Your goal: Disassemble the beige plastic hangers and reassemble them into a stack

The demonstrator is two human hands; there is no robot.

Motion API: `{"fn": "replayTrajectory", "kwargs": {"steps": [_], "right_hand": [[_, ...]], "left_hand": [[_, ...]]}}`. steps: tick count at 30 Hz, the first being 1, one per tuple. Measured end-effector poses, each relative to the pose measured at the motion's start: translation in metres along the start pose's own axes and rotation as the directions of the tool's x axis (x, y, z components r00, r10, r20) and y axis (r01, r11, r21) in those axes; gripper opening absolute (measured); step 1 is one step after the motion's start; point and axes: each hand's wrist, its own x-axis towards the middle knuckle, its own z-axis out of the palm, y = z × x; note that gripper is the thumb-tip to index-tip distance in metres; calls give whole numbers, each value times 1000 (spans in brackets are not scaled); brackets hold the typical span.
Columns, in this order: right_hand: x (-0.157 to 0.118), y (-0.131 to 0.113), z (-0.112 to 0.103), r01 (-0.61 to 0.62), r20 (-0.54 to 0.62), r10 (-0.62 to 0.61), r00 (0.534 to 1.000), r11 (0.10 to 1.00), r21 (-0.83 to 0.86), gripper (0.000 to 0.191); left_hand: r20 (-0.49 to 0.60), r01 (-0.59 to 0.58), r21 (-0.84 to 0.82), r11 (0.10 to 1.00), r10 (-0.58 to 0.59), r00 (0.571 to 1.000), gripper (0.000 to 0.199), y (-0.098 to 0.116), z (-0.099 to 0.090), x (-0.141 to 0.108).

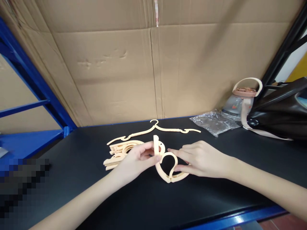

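A cream folding hanger (163,174), its arms bent and its hook pointing up, is between my hands above the black table (134,198). My left hand (141,158) pinches one arm of it between thumb and fingers. On the other side, my right hand (198,158) has its fingers around the other arm, index finger extended near the hook. Behind them lies an unfolded cream hanger (141,132), spread wide with its hook toward the cardboard. Several folded cream hangers (114,161) are piled beside my left hand, which partly covers them.
Crumpled clear plastic (213,123) lies at the back right, beside a clear bottle (237,103) with a strap and a black bag (280,111). Cardboard (115,73) stands behind the table, with a blue metal frame (38,80) at left.
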Motion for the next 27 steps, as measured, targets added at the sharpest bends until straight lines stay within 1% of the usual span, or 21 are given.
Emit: {"fn": "replayTrajectory", "kwargs": {"steps": [3, 5, 7, 8, 9, 10, 11, 12, 13, 14, 15, 16, 18, 19, 21, 22, 23, 24, 25, 26, 27], "right_hand": [[0, -2, 0, 28, -29, -28, 999, 1000, -5, 45], [-1, -1, -3, 56, -79, -58, 995, 998, -23, 43], [-2, 2, -10, 41, -193, -52, 980, 997, -58, 41], [-2, 4, -14, 5, -273, -25, 962, 997, -73, 39], [-3, 7, -18, -53, -363, 21, 931, 996, -78, 36], [-3, 10, -22, -126, -453, 82, 888, 990, -69, 34], [-4, 13, -25, -204, -530, 152, 835, 978, -40, 32], [-4, 17, -27, -271, -583, 223, 782, 963, 5, 30], [-4, 20, -29, -320, -606, 290, 741, 945, 61, 27], [-5, 23, -29, -354, -598, 352, 720, 927, 119, 23], [-5, 25, -29, -374, -573, 399, 716, 912, 168, 21], [-6, 27, -28, -383, -544, 429, 722, 901, 203, 24], [-7, 29, -25, -364, -518, 438, 734, 899, 244, 35], [-8, 29, -23, -340, -532, 436, 726, 900, 272, 39], [-7, 27, -21, -290, -561, 469, 682, 878, 381, 40], [-6, 25, -21, -268, -556, 518, 649, 841, 471, 36], [-4, 23, -20, -244, -530, 582, 617, 781, 574, 31], [-2, 21, -19, -224, -477, 653, 588, 699, 680, 26], [0, 18, -18, -204, -401, 717, 570, 597, 776, 31], [3, 15, -16, -185, -307, 760, 572, 484, 855, 43], [5, 12, -13, -174, -195, 771, 606, 369, 913, 52]], "left_hand": [[-11, 75, -31, 997, -76, 997, 13, -1, 1, -1], [-30, 109, -74, 991, -112, 993, 15, -1, 1, -1], [-73, 105, -124, 987, -115, 991, 17, 0, 0, -1], [-108, 99, -144, 985, -115, 988, 18, 0, -1, -1], [-148, 91, -157, 983, -114, 982, 19, 1, -2, -1], [-186, 83, -167, 983, -113, 976, 20, 3, -4, -2], [-219, 73, -176, 982, -111, 969, 19, 4, -6, -2], [-251, 61, -185, 981, -108, 962, 19, 6, -7, -2], [-282, 45, -198, 979, -101, 954, 18, 8, -9, -2], [-313, 24, -213, 977, -91, 946, 18, 9, -10, -2], [-345, -1, -228, 974, -80, 935, 18, 10, -12, -2], [-378, -25, -240, 970, -69, 923, 18, 11, -13, -2], [-443, -75, -264, 961, -52, 895, 18, 12, -15, -2], [-473, -102, -278, 955, -44, 880, 18, 11, -16, -2], [-526, -154, -305, 940, -31, 850, 18, 11, -17, -1], [-544, -178, -315, 932, -24, 839, 18, 10, -18, -1], [-556, -198, -320, 926, -15, 831, 17, 10, -19, -1], [-562, -212, -323, 922, -7, 827, 17, 10, -19, 0], [-563, -221, -323, 920, 0, 826, 17, 10, -19, 0], [-565, -228, -322, 919, 6, 825, 17, 9, -19, 1], [-569, -235, -319, 918, 13, 822, 17, 9, -19, 1]]}}
